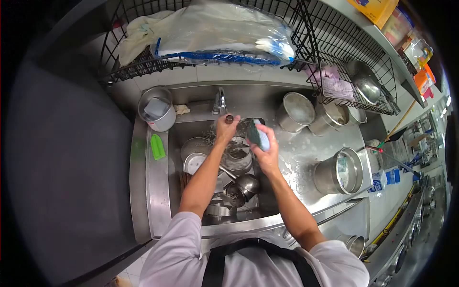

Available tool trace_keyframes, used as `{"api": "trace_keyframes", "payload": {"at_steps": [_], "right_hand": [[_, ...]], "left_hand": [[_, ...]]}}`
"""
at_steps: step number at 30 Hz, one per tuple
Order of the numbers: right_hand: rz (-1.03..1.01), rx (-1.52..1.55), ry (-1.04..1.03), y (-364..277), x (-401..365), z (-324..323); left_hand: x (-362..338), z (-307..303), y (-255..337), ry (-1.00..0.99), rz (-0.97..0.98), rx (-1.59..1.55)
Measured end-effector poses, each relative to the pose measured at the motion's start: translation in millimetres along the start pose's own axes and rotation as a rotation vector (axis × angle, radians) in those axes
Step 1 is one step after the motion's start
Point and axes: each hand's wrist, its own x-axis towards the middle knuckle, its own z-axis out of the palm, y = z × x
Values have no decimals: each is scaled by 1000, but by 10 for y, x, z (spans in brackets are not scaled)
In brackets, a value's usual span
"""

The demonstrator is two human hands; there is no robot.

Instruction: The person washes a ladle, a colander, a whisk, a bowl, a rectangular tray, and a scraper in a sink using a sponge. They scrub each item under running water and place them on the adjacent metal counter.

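Observation:
My left hand (224,130) is wrapped round a brown handle (229,118) near the tap. Only the round end of that handle shows, so the rest of the utensil cannot be made out. Just to the right, my right hand (267,150) grips a scrubbing sponge (259,136) with a dark green side and a pale side. Both hands are above the sink (267,210). Below them lie a wet metal pot (237,165), a ladle (248,182), a small round pan (194,163) and several other metal pieces. The tap (220,101) stands behind my left hand.
A metal pot (165,118) holding a grey block and a green scraper-like piece (157,147) sit on the left ledge. Several steel pots, among them one at the front (330,176), stand on the right drainboard (291,177). A wire rack (136,67) hangs above the back.

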Motion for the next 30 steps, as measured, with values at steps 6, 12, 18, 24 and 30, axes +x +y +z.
{"api": "trace_keyframes", "payload": {"at_steps": [6,12,18,24,30], "right_hand": [[-296,43,-88,-346,135,384],[-487,-505,-329,-34,78,256],[-433,-407,-335,152,151,468],[-76,-385,-525,790,366,697],[-48,-373,-386,1382,255,611]], "left_hand": [[-456,-187,979,2,381,-407],[-898,-102,621,-219,-154,-1168],[-984,-175,176,114,-312,-1033],[-1116,25,-414,389,-413,-843],[-1484,165,-431,314,-682,-1098]]}}
